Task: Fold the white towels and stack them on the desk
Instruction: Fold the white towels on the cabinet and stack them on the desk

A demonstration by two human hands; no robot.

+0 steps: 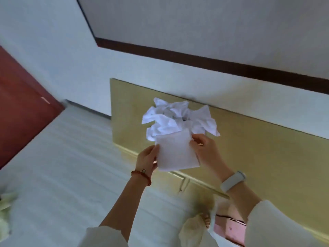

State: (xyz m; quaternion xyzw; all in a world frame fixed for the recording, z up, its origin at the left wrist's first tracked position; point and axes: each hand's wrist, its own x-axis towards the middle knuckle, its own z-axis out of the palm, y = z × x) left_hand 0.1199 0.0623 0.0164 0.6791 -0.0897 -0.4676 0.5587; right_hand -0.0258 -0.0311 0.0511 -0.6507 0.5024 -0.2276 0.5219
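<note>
Head view: desk (258, 139) runs along the wall, right part of the top bare; front edge sits under the hands. Crumpled towel pile (178, 118) sits near the desk's left end, just behind the folded towel (176, 152). Left hand (147, 159) and right hand (206, 150) pinch the folded towel's side edges, held above the front edge. Towel: flat white rectangle.

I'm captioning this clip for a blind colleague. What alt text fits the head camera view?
Two bare hands, left hand and right hand, hold a folded white square towel by its side edges above the near edge of a yellowish wooden desk. A crumpled pile of white towels lies on the desk just behind it, near a white wall.
</note>
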